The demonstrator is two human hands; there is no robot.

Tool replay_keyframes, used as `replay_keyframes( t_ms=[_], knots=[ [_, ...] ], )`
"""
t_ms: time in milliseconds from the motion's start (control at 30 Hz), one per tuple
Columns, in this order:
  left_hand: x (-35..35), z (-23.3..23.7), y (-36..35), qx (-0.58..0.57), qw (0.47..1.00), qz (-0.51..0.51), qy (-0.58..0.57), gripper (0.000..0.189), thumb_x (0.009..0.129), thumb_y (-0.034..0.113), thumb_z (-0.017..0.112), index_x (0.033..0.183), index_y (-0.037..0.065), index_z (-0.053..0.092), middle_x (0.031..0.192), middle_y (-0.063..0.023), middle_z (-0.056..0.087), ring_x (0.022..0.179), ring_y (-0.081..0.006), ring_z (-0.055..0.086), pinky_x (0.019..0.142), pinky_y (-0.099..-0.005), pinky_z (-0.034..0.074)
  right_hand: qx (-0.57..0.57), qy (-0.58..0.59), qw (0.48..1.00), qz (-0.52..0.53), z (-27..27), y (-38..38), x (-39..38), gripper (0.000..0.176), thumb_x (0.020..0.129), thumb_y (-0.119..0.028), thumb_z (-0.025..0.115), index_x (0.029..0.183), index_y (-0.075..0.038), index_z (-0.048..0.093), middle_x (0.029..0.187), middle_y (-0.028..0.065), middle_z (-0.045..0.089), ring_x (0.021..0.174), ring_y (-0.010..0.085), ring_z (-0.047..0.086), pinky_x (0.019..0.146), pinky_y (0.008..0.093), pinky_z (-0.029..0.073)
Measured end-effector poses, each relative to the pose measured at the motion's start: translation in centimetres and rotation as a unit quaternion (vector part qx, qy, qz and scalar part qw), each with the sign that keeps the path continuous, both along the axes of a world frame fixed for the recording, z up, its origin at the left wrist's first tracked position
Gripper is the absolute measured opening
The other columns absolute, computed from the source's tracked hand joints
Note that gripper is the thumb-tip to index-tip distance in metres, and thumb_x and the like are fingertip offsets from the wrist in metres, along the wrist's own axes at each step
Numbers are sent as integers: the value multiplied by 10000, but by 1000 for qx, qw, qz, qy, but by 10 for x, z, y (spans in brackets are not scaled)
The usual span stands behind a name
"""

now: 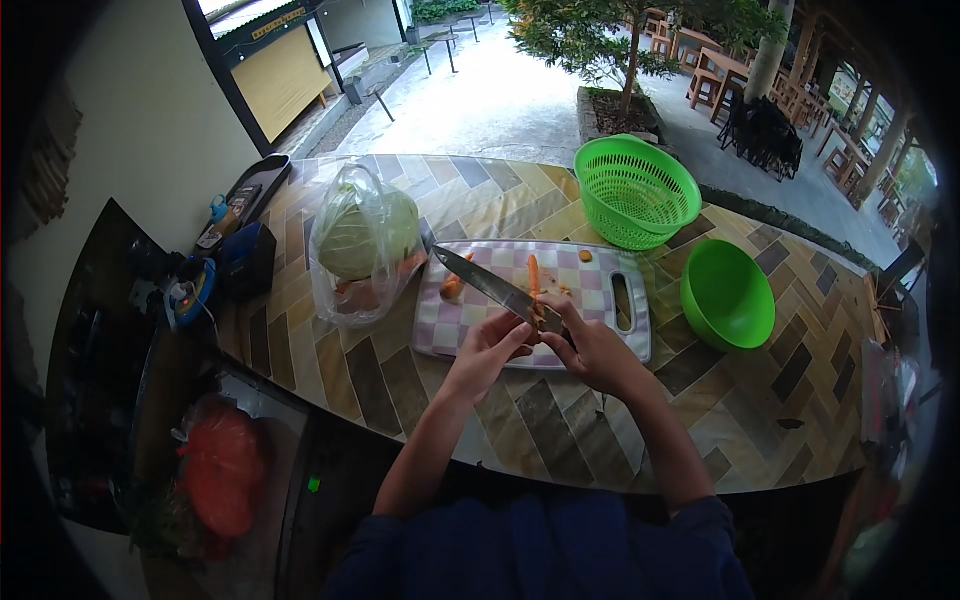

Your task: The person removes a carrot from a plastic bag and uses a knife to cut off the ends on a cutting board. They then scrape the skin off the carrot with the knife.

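Observation:
My right hand (596, 352) is closed around the handle end of a large kitchen knife (488, 284), whose blade points up and left over the cutting board. Thumb and fingers of my left hand (490, 352) are pinched together just below the blade, near my right fingertips; what they hold is hidden. Orange carrot scraps (540, 316) cling about the blade by my fingers. Under the knife lies a pink-and-white checked cutting board (440, 335). On it rest a carrot piece (534, 272), another orange piece (451, 288) at the left and a small round slice (585, 256) near the top right.
A clear plastic bag (335, 290) with a cabbage (365, 235) stands left of the board. A green colander (640, 190) and a green bowl (728, 295) sit to the right on the tiled-pattern table (540, 420). Low at left is a red bag (225, 470).

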State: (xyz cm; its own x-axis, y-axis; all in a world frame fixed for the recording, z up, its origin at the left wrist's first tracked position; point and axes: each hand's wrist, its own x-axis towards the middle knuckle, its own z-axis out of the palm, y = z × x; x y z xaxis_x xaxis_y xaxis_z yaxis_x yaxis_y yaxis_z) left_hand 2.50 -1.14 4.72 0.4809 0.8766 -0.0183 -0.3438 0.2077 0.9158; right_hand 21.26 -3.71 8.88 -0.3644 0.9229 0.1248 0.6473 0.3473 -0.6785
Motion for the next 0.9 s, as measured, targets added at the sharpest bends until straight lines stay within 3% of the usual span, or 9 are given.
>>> replay_keyframes(
  t_ms=[100, 200, 300, 900],
  knots=[
    [-1, -5, 1, 8, 1000, -6, 2, 329, 927, 180, 549, 1215, 22, 530, 1050, -28, 627, 918, -84, 598, 775, -220, 467, -31, -9, 999, -1, 1, 3, 1, 421, 935, -262, 485, 1302, -166, 303, 687, 194, 608, 690, 396, 619, 592, 437, 452],
    [-2, -5, 1, 1, 1000, -7, 2, 353, 925, 182, 553, 1238, 23, 513, 1063, -31, 624, 912, -81, 594, 772, -220, 468, -6, 63, 998, 19, -9, 5, 2, 462, 926, -277, 492, 1329, -172, 292, 682, 208, 600, 665, 417, 599, 574, 488, 433],
    [-3, -3, -1, 0, 1000, -1, 0, 374, 924, 177, 554, 1262, 27, 495, 1077, -33, 620, 910, -81, 591, 770, -220, 470, -62, 44, 997, 18, -1, 3, 3, 450, 944, -242, 467, 1346, -171, 278, 837, 218, 636, 815, 398, 625, 714, 418, 458],
    [-3, -4, -1, 26, 999, -17, 8, 388, 925, 148, 549, 1282, 19, 475, 1086, -23, 608, 898, -76, 586, 747, -215, 468, -65, 34, 997, 2, 1, 3, 5, 420, 941, -260, 473, 1318, -168, 311, 739, 199, 604, 731, 391, 613, 645, 430, 444]
  ],
)
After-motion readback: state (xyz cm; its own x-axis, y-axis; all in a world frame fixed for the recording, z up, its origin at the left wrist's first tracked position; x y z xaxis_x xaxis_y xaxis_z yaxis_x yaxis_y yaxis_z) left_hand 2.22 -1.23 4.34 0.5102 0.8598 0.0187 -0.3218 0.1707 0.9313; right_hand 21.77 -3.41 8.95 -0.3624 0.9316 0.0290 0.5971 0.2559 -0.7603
